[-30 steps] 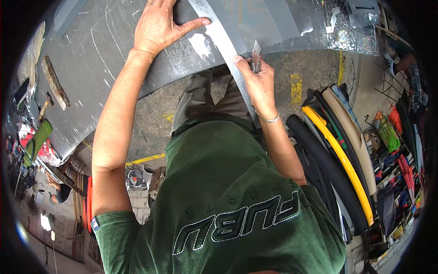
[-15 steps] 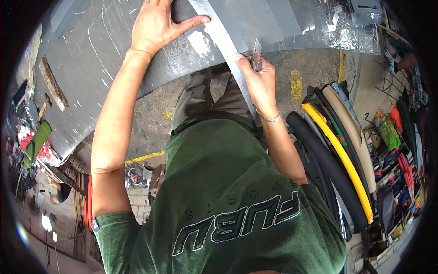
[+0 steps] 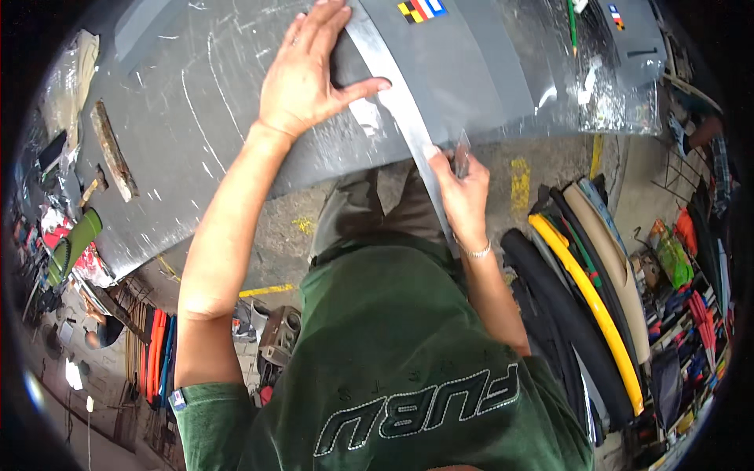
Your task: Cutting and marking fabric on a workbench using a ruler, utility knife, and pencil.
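Observation:
A long silver metal straightedge (image 3: pixel 402 100) lies slantwise over a grey sheet (image 3: pixel 448 74) on the dark table (image 3: pixel 196 118), its near end jutting past the table edge towards my body. My left hand (image 3: pixel 305 82) lies flat with thumb stretched out, the thumb and fingertips reaching the straightedge's left side. By the table edge my right hand (image 3: pixel 465 192) is closed round a small utility knife (image 3: pixel 462 153), blade pointing up and away. The right thumb presses on the straightedge. Whether the blade touches the sheet, I cannot tell.
A green pencil (image 3: pixel 572 31) and clear plastic (image 3: pixel 620 102) lie at the table's right. A wood strip (image 3: pixel 112 149) and a hammer (image 3: pixel 94 187) rest at the left. Rolls of material, one yellow (image 3: pixel 589 302), stand on the floor at right. Another person's arm (image 3: pixel 703 133) shows far right.
The view has shifted, so more of the table's far side shows, with coloured stickers and the pencil. Both hands keep about the same places along the straightedge, the knife still in my right.

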Available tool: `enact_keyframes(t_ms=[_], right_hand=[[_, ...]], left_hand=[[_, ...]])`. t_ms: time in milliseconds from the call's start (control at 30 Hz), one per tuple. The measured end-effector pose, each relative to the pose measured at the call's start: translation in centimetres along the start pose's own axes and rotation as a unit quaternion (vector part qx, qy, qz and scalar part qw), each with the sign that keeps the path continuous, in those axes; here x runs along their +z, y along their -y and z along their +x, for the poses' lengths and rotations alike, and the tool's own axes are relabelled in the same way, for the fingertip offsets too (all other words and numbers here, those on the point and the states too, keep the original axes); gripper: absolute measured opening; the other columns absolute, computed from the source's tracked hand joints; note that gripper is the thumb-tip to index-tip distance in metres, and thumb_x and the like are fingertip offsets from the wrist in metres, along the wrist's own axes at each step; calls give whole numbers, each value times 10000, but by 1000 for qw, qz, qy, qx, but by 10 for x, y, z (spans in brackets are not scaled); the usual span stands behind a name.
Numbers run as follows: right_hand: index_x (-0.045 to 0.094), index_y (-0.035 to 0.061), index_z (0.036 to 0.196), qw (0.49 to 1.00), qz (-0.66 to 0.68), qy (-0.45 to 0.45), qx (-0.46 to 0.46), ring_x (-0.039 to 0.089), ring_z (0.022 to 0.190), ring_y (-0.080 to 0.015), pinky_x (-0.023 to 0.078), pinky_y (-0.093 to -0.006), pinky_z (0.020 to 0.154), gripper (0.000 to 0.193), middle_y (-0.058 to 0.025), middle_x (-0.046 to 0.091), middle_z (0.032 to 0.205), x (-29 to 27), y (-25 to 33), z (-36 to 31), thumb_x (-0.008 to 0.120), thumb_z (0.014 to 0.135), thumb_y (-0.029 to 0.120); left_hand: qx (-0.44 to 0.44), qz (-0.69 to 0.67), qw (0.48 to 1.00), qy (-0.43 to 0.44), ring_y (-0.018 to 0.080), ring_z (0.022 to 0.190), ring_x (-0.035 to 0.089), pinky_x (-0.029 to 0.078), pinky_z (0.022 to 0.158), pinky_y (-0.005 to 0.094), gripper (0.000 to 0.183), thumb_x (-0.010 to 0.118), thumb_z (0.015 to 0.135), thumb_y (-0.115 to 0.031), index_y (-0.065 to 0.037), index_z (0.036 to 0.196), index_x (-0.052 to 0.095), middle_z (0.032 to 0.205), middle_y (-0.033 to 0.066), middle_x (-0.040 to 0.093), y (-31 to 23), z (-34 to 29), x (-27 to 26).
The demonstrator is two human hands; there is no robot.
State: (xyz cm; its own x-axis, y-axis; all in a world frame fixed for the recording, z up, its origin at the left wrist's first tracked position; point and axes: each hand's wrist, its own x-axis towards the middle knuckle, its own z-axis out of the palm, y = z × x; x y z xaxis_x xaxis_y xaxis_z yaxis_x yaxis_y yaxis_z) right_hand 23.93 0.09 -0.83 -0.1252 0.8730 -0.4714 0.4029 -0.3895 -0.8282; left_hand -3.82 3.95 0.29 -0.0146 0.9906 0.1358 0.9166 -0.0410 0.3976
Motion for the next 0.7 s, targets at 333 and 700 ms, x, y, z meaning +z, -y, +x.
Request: enact_keyframes(t_ms=[333,700], right_hand=[[680,4,796,999,17,10,31,435,672,-34,369,-250,596,299,78,530,699,-2,1,-3,804,928,242],[648,36,733,997,51,-1,62,381,605,-3,300,-217,526,281,105,495,647,-2,5,-6,820,918,159]], left_hand=[[0,-27,999,-28,326,1467,423,319,1235,511,1059,826,689,-678,15,1429,521,1502,149,512,3,-4,2],[-21,-57,998,-16,335,1475,418,330,1223,530,1046,837,691,-670,22,1413,532,1488,170,516,6,-3,0]])
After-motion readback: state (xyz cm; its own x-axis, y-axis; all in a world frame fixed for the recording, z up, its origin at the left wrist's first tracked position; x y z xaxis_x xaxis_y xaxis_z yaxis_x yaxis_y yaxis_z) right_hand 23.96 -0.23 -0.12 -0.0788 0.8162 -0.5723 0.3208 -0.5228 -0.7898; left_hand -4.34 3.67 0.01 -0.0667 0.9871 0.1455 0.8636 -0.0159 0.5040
